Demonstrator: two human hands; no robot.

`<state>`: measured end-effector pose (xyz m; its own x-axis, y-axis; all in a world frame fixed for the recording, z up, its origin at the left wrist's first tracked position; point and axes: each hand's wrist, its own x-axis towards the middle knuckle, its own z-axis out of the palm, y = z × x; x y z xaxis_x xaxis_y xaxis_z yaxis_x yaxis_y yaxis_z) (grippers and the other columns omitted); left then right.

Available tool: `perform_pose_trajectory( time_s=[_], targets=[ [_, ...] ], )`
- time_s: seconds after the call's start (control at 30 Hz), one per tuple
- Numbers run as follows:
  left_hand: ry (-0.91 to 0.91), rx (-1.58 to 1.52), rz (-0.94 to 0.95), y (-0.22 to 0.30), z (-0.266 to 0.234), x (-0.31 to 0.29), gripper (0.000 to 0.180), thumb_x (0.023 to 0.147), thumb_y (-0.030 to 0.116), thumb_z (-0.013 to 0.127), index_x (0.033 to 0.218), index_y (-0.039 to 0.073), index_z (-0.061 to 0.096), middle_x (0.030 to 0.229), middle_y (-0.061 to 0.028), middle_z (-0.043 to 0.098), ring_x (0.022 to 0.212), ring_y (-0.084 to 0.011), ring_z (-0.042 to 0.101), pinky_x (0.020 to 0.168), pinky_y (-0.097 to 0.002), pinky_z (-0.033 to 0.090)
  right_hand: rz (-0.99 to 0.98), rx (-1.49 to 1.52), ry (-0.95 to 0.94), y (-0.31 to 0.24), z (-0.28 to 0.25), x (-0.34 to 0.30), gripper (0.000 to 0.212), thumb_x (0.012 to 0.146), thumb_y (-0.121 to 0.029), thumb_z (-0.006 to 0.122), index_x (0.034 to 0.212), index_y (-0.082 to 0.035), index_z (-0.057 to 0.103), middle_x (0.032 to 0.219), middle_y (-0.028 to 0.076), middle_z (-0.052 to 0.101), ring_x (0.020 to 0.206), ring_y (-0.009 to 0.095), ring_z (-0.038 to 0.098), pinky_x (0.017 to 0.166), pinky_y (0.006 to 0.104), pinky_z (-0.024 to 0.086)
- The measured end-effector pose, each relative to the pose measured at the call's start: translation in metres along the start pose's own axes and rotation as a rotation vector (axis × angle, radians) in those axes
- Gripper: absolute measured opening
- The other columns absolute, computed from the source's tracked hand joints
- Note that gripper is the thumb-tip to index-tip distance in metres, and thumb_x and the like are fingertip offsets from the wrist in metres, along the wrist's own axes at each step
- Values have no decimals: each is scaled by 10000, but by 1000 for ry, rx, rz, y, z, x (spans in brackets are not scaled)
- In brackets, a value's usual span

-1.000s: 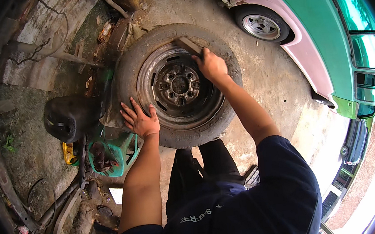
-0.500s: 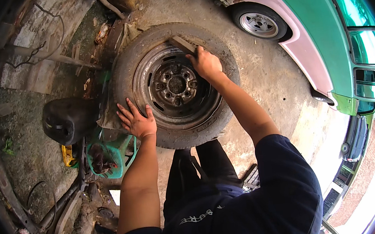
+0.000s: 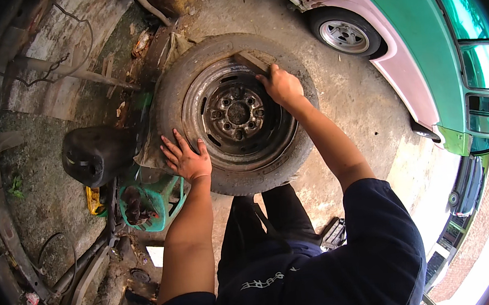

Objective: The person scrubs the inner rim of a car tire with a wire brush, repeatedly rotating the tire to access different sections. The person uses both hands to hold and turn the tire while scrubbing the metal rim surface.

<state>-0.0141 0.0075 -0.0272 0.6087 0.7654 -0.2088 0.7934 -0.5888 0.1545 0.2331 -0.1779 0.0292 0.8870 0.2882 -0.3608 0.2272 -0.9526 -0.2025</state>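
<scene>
A tyre (image 3: pixel 177 91) mounted on a dirty, brownish steel wheel rim (image 3: pixel 214 111) lies face up in front of my legs. My left hand (image 3: pixel 188 158) rests flat with fingers spread across the tyre's lower-left sidewall, its fingertips close to the rim's edge. My right hand (image 3: pixel 283 85) is closed round one end of a flat brown bar-shaped tool (image 3: pixel 250 62). That tool lies slantwise over the upper right of the wheel, where sidewall and rim meet. Its underside is hidden, so its exact kind is unclear.
At left stand a black rounded container (image 3: pixel 95 156) and a green plastic stool (image 3: pixel 158 205) with a dark cloth on it. Metal bars and scrap (image 3: pixel 83 250) fill the left edge. A green and pink vehicle (image 3: pixel 416 36) is parked on the right. Concrete floor (image 3: pixel 345 101) lies between.
The whole view has shifted slightly. My right hand and the tool have slid a little to the right over the wheel. My left hand keeps its place on the tyre.
</scene>
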Motion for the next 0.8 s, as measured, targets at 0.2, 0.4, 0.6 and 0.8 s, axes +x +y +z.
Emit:
perform_pose_trajectory(
  time_s=[0.2, 0.4, 0.6, 0.8],
  targets=[
    [1, 14, 10, 0, 0, 1, 762, 937, 531, 477, 1585, 261, 182, 1657, -116, 55, 1504, -370, 108, 1164, -544, 185, 72, -26, -13, 44, -4, -40, 586, 960, -548, 511, 1109, 18, 527, 974, 275, 688, 925, 453, 675, 792, 498, 554],
    [9, -17, 16, -5, 4, -1, 767, 933, 546, 467, 1585, 257, 185, 1657, -122, 49, 1503, -371, 107, 1164, -540, 180, 184, 0, -39, 57, 8, -60, 600, 957, -563, 504, 1111, 17, 520, 996, 301, 672, 962, 460, 658, 822, 514, 533],
    [26, -31, 13, -3, 3, 0, 764, 928, 539, 482, 1581, 257, 203, 1656, -118, 61, 1497, -373, 127, 1164, -542, 177, -95, 2, -66, -21, 2, 16, 583, 967, -544, 494, 1115, 20, 511, 1024, 293, 670, 984, 451, 654, 846, 514, 526],
    [10, 9, 11, -3, 4, -1, 763, 930, 539, 476, 1582, 259, 196, 1656, -118, 67, 1498, -371, 126, 1164, -540, 181, 35, -43, -59, 32, -9, -32, 608, 968, -577, 467, 1107, 13, 516, 1007, 283, 677, 981, 433, 663, 841, 516, 529]
  ],
)
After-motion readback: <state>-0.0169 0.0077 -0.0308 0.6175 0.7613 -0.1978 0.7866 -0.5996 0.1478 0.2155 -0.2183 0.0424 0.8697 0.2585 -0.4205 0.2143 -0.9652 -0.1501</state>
